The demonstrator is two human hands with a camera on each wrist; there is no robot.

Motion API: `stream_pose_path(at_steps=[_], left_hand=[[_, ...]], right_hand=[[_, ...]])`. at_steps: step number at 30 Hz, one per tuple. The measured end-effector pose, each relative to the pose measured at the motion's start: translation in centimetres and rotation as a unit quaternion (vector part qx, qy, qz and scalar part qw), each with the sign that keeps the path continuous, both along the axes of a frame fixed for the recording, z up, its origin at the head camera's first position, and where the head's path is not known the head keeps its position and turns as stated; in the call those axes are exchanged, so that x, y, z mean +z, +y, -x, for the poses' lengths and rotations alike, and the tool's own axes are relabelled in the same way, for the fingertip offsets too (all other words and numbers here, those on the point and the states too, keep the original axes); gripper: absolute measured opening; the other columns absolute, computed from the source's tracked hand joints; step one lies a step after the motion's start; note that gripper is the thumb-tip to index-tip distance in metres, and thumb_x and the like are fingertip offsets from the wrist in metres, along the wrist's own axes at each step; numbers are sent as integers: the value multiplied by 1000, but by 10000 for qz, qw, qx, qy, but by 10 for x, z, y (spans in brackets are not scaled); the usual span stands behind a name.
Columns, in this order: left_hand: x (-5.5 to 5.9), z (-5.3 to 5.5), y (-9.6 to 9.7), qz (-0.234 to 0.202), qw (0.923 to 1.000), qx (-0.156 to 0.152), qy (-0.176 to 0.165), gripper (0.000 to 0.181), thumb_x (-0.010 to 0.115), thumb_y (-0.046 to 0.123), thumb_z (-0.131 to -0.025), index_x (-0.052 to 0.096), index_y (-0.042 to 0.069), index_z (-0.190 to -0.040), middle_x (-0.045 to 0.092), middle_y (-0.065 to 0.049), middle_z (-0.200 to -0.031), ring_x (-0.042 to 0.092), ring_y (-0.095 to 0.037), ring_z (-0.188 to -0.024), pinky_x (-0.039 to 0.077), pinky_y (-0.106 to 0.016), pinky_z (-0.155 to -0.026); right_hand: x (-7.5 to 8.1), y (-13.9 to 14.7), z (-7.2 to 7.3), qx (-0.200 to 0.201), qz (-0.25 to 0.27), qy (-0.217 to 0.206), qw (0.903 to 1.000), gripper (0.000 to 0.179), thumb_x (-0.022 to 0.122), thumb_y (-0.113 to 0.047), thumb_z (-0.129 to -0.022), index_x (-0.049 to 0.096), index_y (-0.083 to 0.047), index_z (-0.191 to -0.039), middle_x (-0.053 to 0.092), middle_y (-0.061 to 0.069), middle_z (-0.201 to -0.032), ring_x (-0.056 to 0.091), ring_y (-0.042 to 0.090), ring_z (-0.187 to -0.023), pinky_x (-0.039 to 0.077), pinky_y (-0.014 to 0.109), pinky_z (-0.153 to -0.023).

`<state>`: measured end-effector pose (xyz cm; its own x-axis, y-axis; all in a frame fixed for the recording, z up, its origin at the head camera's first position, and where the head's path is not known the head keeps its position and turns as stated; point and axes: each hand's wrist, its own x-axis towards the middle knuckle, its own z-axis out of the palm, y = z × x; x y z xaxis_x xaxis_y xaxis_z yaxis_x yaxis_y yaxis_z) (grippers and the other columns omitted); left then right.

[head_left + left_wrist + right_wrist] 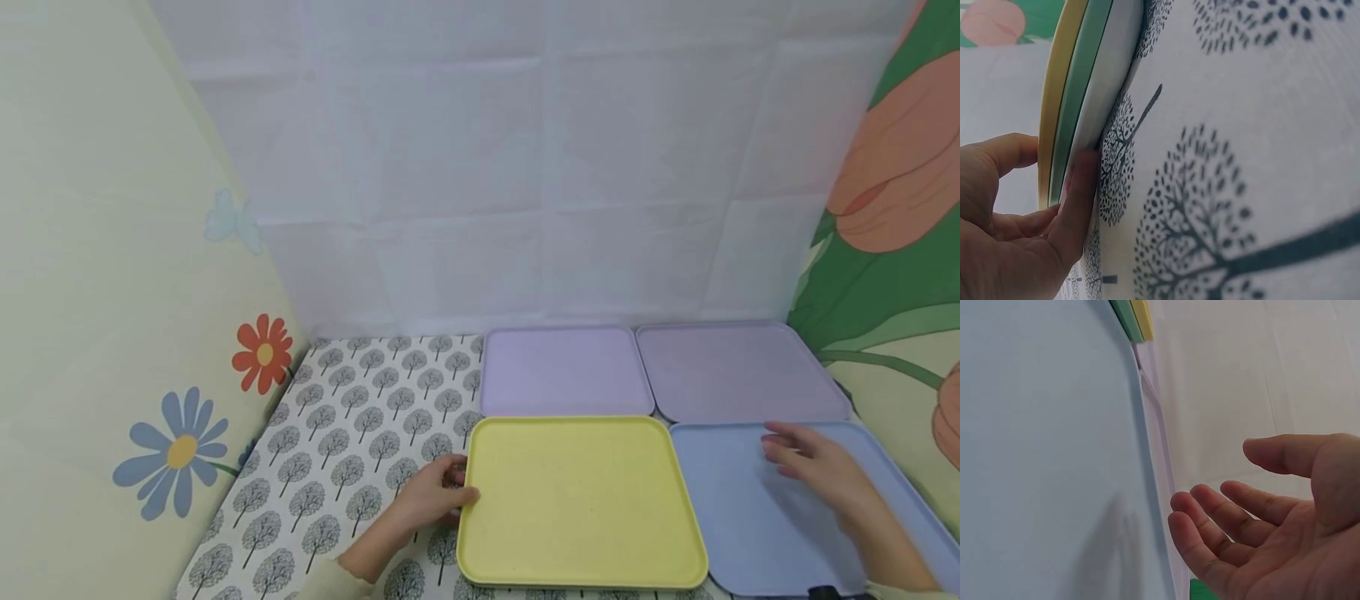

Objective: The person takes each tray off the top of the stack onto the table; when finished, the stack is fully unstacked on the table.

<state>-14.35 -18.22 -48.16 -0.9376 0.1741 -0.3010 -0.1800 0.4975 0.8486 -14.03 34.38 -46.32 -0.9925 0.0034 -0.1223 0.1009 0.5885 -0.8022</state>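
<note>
A yellow tray (581, 500) lies at the front middle. The left wrist view shows it on top of a green tray (1076, 94) and a pale whitish tray (1107, 69). My left hand (433, 492) grips the left edge of this stack, thumb at the yellow rim and fingers at the lower edges. To the right is a blue tray (731, 508). Over it hovers my right hand (821, 471), fingers loosely bent and holding nothing, its shadow falling on the blue surface.
Behind lie a lilac tray (566, 371) and a darker purple tray (742, 371), against a white hanging cloth (465, 150). A tree-print tablecloth (352, 433) covers the table on the left. Flower-painted walls (97, 292) stand at both sides.
</note>
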Motion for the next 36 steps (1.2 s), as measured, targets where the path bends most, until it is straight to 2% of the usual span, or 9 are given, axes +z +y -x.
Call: stream_pose_path(at_steps=[5,9,12,15,19,31,36], left_hand=[[2,1,3,166,9998,17,59,66,78,15,-84,50,-8,-139,61,-11,-102,63,-20,-81,65,-33,-64],[4,0,4,275,9996,47,105,66,78,15,-83,51,-9,-138,62,-11,-101,63,-19,-79,64,-32,-61],[4,0,5,405,9990,70,157,65,78,15,-83,52,-8,-137,61,-10,-99,62,-18,-78,64,-31,-60],[3,0,6,560,9981,92,233,64,79,16,-82,53,-7,-136,61,-9,-97,61,-18,-78,63,-31,-59],[2,1,6,605,9977,88,288,63,79,15,-82,54,-7,-135,60,-8,-96,60,-19,-78,63,-31,-58],[1,1,8,463,9986,91,231,60,78,13,-83,54,-7,-134,60,-9,-97,60,-19,-79,63,-31,-58],[2,2,8,559,9981,118,228,60,78,13,-82,55,-6,-133,60,-8,-97,60,-19,-80,63,-31,-60]], right_hand=[[1,-19,2,0,-13,-130,9999,59,57,-20,-103,37,18,-144,54,38,-132,53,-13,-87,59,18,-76],[0,-33,2,-15,-4,-234,9997,60,59,-21,-102,38,16,-145,53,37,-134,65,11,-98,61,24,-79],[0,-41,2,-26,29,-289,9996,61,59,-23,-102,37,14,-146,51,37,-136,66,32,-108,63,31,-81],[-2,-48,1,11,79,-231,9997,61,59,-22,-101,38,14,-146,52,37,-135,64,39,-111,63,30,-81],[-3,-56,1,52,169,-191,9997,59,61,-21,-101,40,13,-145,54,35,-134,65,36,-109,62,26,-79],[-7,-72,1,189,399,-206,9988,59,62,-19,-100,41,11,-145,56,32,-132,67,31,-106,60,25,-79],[-8,-77,0,246,441,-174,9986,58,63,-19,-100,43,11,-145,57,31,-132,66,24,-101,60,25,-78]])
